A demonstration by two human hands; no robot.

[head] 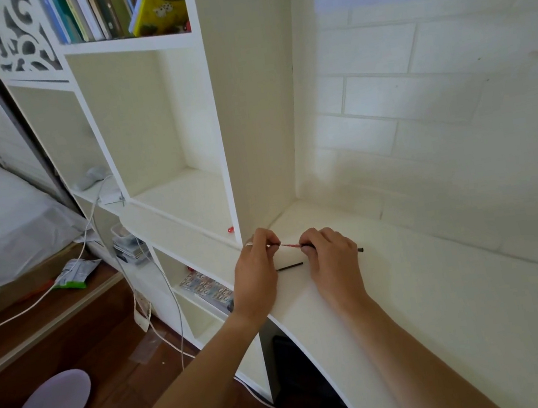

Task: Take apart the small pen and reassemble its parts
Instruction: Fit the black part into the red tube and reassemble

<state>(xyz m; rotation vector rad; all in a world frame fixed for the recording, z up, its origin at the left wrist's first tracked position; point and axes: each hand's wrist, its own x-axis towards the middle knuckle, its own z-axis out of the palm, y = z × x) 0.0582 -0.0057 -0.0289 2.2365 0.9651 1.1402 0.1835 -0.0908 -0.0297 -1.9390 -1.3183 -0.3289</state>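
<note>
Both hands meet over the far left corner of a white desk. A thin red pen part spans the gap between them. My left hand pinches its left end and my right hand pinches its right end. A thin black pen part lies on the desk just below the red one, between the hands. A dark tip pokes out to the right of my right hand; whether the hand holds it cannot be told.
A tall white bookshelf stands just left of the hands, with a small red piece on its ledge. A white tiled wall backs the desk. White cables, a bed and round stools are at the left.
</note>
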